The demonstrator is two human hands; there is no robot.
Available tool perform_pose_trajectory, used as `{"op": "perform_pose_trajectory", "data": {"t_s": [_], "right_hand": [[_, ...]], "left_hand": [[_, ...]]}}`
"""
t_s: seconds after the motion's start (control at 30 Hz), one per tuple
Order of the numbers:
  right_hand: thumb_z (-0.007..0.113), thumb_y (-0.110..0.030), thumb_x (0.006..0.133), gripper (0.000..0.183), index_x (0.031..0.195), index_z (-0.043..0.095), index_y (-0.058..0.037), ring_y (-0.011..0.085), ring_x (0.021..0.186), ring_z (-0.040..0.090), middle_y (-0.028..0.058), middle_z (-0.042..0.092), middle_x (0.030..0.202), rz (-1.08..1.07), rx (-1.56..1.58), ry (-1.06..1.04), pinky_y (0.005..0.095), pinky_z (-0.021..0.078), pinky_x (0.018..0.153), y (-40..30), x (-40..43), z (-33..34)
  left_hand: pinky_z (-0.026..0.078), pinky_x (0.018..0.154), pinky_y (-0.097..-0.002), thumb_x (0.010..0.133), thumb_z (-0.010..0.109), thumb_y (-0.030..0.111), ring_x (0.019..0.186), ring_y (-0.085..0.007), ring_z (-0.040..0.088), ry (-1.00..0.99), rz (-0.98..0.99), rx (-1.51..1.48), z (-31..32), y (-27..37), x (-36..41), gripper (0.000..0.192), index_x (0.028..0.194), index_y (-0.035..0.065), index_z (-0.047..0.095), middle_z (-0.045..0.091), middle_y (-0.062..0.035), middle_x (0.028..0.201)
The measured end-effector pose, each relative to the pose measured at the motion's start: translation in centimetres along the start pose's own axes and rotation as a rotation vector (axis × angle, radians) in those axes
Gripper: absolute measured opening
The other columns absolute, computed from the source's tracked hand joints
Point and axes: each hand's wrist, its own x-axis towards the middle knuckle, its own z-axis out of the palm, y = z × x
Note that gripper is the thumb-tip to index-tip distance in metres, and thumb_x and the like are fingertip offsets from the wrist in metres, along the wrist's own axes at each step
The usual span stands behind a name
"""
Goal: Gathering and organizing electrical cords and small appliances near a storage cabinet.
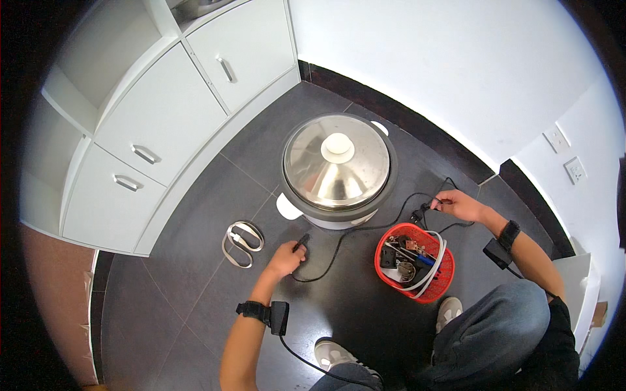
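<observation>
My left hand (pixel 287 257) holds one end of a black power cord (pixel 337 249), its dark connector showing past the fingers, just below the front of a rice cooker. My right hand (pixel 452 203) pinches the same cord or a loop of it farther right, beside a black plug (pixel 419 214). The large electric rice cooker (pixel 337 161) has a shiny metal lid with a white knob and white side handles. A red plastic basket (pixel 452 273), holding a white cable, black adapters and small metal parts, stands on the floor below my right hand.
A folded white flat cable (pixel 244 244) lies on the dark tiled floor left of my left hand. White cabinets (pixel 156 117) stand at the left. A wall socket (pixel 576 171) is on the right wall. My shoes are close to the basket.
</observation>
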Motion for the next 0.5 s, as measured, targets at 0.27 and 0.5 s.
{"op": "perform_pose_trajectory", "data": {"t_s": [0.27, 0.5], "right_hand": [[0.048, -0.005, 0.093, 0.016, 0.097, 0.063, -0.0002, 0.0113, 0.084, 0.057, 0.0035, 0.063, 0.088, -0.194, 0.089, 0.024, 0.0282, 0.0451, 0.081, -7.3, -1.2, -1.0], [0.051, -0.011, 0.095, 0.018, 0.094, 0.065, -0.0001, 0.0135, 0.093, 0.058, 0.0068, 0.064, 0.096, -0.405, 0.067, 0.133, 0.0303, 0.0463, 0.085, -14.3, -3.0, -2.7]], "left_hand": [[0.048, 0.079, -0.0461, 0.088, 0.056, 0.030, 0.090, -0.0402, 0.063, -0.140, 0.137, 0.560, 2.0, 0.6, -1.4, 0.035, 0.100, -0.0016, 0.064, 0.065, -0.0252, 0.094], [0.048, 0.086, -0.0467, 0.089, 0.054, 0.031, 0.097, -0.0408, 0.061, -0.229, 0.108, 0.681, 2.3, 2.2, -2.5, 0.037, 0.110, 0.0015, 0.063, 0.065, -0.0242, 0.104]]}}
